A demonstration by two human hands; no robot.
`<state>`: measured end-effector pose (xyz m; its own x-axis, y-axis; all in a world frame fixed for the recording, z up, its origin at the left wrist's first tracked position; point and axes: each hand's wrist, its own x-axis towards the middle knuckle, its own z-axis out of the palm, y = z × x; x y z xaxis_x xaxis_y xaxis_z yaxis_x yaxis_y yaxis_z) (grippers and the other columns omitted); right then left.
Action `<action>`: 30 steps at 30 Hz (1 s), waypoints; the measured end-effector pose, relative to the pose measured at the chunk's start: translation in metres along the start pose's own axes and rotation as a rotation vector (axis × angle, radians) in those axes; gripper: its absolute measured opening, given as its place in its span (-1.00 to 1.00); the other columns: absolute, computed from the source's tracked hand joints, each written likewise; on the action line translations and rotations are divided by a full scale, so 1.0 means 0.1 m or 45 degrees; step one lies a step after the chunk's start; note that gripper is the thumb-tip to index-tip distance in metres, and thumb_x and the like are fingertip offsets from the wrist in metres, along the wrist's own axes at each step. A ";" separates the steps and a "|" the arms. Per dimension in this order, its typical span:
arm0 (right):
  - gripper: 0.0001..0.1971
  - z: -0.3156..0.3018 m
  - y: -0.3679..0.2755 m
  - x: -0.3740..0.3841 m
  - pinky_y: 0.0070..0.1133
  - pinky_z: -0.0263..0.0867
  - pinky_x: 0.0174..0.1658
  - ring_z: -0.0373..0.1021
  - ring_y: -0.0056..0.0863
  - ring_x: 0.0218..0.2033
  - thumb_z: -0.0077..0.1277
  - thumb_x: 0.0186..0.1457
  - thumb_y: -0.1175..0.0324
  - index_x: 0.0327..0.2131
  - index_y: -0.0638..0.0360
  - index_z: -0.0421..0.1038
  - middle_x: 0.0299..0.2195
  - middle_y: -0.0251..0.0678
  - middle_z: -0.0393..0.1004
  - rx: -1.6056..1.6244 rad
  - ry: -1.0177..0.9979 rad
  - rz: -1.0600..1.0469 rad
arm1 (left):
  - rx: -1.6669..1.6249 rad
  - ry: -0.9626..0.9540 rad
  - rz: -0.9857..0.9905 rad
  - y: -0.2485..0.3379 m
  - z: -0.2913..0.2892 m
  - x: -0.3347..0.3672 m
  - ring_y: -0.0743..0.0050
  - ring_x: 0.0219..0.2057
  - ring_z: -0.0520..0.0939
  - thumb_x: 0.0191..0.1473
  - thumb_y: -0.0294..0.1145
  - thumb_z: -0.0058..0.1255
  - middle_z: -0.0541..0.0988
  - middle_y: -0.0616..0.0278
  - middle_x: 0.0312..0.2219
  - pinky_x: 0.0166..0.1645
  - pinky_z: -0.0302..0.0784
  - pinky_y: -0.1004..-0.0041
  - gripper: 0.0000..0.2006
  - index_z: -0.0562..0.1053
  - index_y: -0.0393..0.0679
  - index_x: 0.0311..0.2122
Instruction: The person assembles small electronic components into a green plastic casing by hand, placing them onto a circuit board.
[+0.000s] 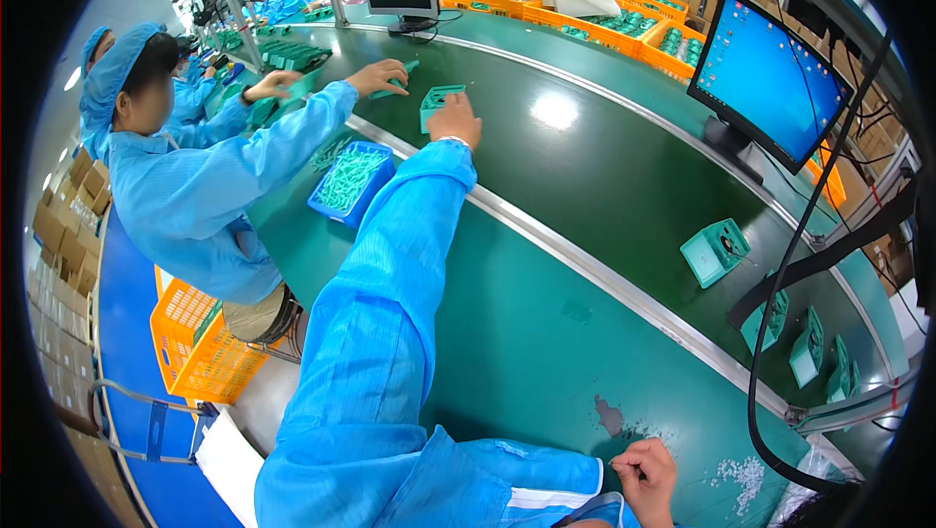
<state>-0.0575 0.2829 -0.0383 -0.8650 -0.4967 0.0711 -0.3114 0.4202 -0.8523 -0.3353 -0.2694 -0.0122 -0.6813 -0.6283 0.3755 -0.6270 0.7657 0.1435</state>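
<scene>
My left arm reaches far across to the belt. There my left hand [455, 122] is at the near right corner of a small open green plastic housing [435, 107], its fingers closed against the edge and partly hidden. Low in the view, my right hand [645, 477] hovers over the green tabletop [546, 352] with thumb and fingers pinched together. Whatever may be between those fingertips is too small to tell. Small clear bits [741, 481] lie scattered to the right of this hand, and a dark patch [608, 415] marks the surface beyond it.
More green housings [715, 252] sit on the belt [575, 167] at right. A blue bin [353, 183] of thin green parts stands left of my arm. A co-worker [195, 187] reaches toward the belt. A monitor [770, 79] and a hanging black cable [756, 382] are at right.
</scene>
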 end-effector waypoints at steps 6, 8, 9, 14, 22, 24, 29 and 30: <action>-0.88 0.09 0.11 0.07 -0.62 0.24 -0.45 0.38 -0.54 -0.45 0.30 -0.07 0.61 -0.44 0.18 0.59 -0.40 -0.33 0.46 -0.047 0.102 -0.186 | 0.160 -0.101 0.073 -0.27 0.08 0.17 0.02 -0.08 0.68 0.18 -0.01 0.11 0.57 0.10 -0.05 -0.07 0.62 0.08 -0.62 0.55 -0.05 -0.05; -0.88 0.03 0.01 0.07 -0.59 0.27 -0.43 0.40 -0.49 -0.42 0.28 -0.05 0.62 -0.41 0.18 0.59 -0.39 -0.30 0.47 -0.042 0.097 -0.134 | 0.076 -0.035 0.147 -0.04 0.00 -0.02 -0.04 -0.10 0.66 0.18 -0.05 0.11 0.59 0.10 -0.11 -0.08 0.61 0.07 -0.66 0.55 -0.08 -0.09; -0.87 0.00 -0.04 0.07 -0.56 0.31 -0.41 0.43 -0.44 -0.40 0.26 -0.02 0.63 -0.38 0.18 0.60 -0.38 -0.28 0.48 -0.035 0.084 -0.097 | -0.042 -0.011 0.322 0.09 -0.07 -0.17 -0.08 -0.13 0.65 0.17 -0.08 0.11 0.58 0.08 -0.14 -0.11 0.59 0.06 -0.68 0.54 -0.09 -0.12; -0.87 -0.01 -0.10 0.08 -0.56 0.32 -0.39 0.44 -0.44 -0.37 0.25 0.00 0.62 -0.36 0.18 0.60 -0.34 -0.28 0.51 0.057 0.127 -0.056 | -0.517 0.092 1.182 0.16 -0.89 -1.45 -0.13 -0.29 0.57 0.08 -0.26 0.16 0.51 0.04 -0.29 -0.24 0.50 0.03 -0.79 0.47 -0.16 -0.28; -0.91 -0.23 -0.16 0.10 -0.54 0.34 -0.30 0.43 -0.42 -0.33 0.21 0.05 0.60 -0.35 0.22 0.57 -0.34 -0.26 0.47 0.011 0.520 -0.193 | -0.667 -0.204 1.888 0.19 -1.54 -3.32 0.30 -0.45 0.50 -0.08 -0.29 0.26 0.43 0.29 -0.42 -0.46 0.46 0.30 -0.78 0.40 -0.02 -0.49; -0.93 -0.29 -0.15 0.12 -0.53 0.33 -0.25 0.41 -0.43 -0.30 0.21 0.06 0.59 -0.35 0.22 0.57 -0.34 -0.27 0.43 0.009 0.597 -0.167 | -0.683 -0.221 1.954 0.20 -1.49 -3.45 0.35 -0.46 0.48 -0.10 -0.28 0.28 0.41 0.31 -0.43 -0.48 0.44 0.33 -0.76 0.39 0.00 -0.51; -0.91 -0.41 -0.22 0.26 -0.54 0.29 -0.21 0.34 -0.44 -0.27 0.24 0.07 0.55 -0.31 0.22 0.57 -0.32 -0.34 0.33 -0.100 0.511 -0.099 | -0.713 -0.129 2.022 0.31 -1.38 -3.43 0.37 -0.46 0.47 -0.15 -0.17 0.34 0.44 0.31 -0.41 -0.49 0.43 0.35 -0.68 0.36 0.00 -0.53; -0.91 -0.42 -0.21 0.28 -0.53 0.29 -0.20 0.33 -0.44 -0.26 0.24 0.07 0.54 -0.31 0.23 0.57 -0.32 -0.34 0.31 -0.114 0.490 -0.084 | -0.724 -0.138 2.025 0.32 -1.37 -3.43 0.37 -0.46 0.47 -0.15 -0.17 0.34 0.44 0.31 -0.41 -0.49 0.43 0.35 -0.68 0.36 0.00 -0.53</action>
<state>-0.0919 0.2918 0.0035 -0.9208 -0.2110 0.3279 -0.3897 0.4697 -0.7922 -0.0699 -0.0099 -0.0112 -0.4941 0.7692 0.4052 0.8435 0.5370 0.0091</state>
